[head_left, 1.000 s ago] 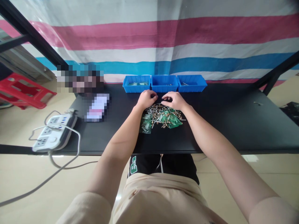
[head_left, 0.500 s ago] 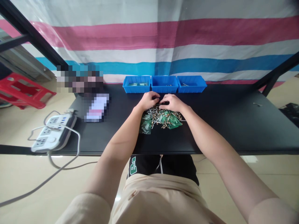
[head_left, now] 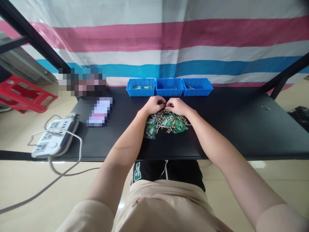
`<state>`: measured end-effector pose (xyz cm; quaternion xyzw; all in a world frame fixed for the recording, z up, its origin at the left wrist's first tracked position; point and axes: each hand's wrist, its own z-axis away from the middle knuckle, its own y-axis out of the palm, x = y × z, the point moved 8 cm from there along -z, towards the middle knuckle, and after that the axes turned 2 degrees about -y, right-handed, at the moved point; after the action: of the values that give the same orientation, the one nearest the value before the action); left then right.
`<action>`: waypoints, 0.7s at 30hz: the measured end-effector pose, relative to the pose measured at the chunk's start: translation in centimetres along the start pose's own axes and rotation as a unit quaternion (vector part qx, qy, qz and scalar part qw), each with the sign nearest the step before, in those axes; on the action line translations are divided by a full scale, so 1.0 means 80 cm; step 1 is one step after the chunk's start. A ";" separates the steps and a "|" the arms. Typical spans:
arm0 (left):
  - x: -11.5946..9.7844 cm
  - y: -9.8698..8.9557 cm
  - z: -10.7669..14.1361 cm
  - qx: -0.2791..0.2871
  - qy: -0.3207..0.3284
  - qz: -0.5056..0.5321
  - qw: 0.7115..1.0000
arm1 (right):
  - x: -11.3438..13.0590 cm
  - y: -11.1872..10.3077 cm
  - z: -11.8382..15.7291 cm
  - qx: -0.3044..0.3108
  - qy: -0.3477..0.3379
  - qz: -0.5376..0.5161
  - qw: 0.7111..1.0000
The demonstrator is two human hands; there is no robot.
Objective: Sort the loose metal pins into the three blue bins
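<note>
My left hand [head_left: 154, 105] and my right hand [head_left: 178, 107] meet fingertip to fingertip at the far side of a pile of small metal parts [head_left: 160, 120]. Both have their fingers curled into a pinch, and whatever lies between them is too small to name. The parts look like thin silvery rods with brassy ends. Among them lies a green-tinted plastic packet [head_left: 179, 125], and a clear packet of small pieces [head_left: 150, 130] rests at the pile's left edge.
Behind my hands stand three blue bins: the left bin [head_left: 140, 92] holds packets, the middle bin [head_left: 169, 93] and right bin [head_left: 198, 92] a few metal parts. Leftward on the black table [head_left: 236, 129] are a power strip [head_left: 56, 137] and a blurred phone-like object [head_left: 100, 111]. A small piece [head_left: 266, 108] lies far right.
My fingertips have drawn closer together, and the fingers of both hands are more curled. The pile and the bins look the same.
</note>
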<state>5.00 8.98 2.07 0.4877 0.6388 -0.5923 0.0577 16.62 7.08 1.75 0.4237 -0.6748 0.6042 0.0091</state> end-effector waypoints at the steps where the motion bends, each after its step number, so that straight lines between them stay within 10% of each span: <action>1: -0.001 0.000 0.000 0.001 0.001 -0.002 1.000 | -0.001 0.000 0.000 -0.004 0.006 0.000 1.000; 21: 0.002 0.003 -0.001 0.018 0.005 -0.019 1.000 | 0.000 -0.001 0.001 -0.023 0.002 0.000 1.000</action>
<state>5.15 9.05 1.81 0.4788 0.6376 -0.6025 0.0344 16.70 6.99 1.81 0.4217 -0.6887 0.5894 0.0204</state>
